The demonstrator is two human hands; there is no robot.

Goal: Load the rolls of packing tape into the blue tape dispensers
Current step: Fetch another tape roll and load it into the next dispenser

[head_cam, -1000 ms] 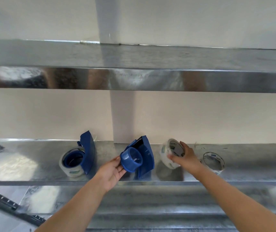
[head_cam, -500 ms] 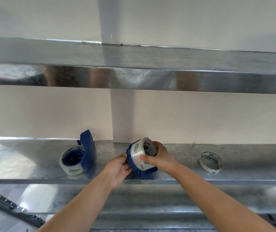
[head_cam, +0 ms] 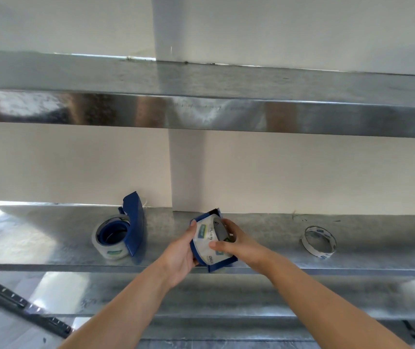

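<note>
Left hand (head_cam: 180, 253) wraps the outer side of the blue plastic tape dispenser (head_cam: 220, 263), bracing it on the galvanised metal shelf (head_cam: 264, 238); this grip is closed on the dispenser body, presumably so it cannot slide while the roll is pushed on. Right hand (head_cam: 236, 244) holds the clear packing tape roll with white core (head_cam: 207, 241), thumb in front and fingers (head_cam: 228, 224) over the far rim, its grip closed on the roll. The roll sits between the two grips, against the dispenser's hub; whether fully seated cannot be told.

Well left of the left grip: a second blue dispenser (head_cam: 133, 222), already loaded with a roll. Well right of the right grip: a thin, nearly spent tape ring (head_cam: 319, 241).

Versus one second ago: the roll was then right of the dispenser and the hub was bare; now it covers the hub.
</note>
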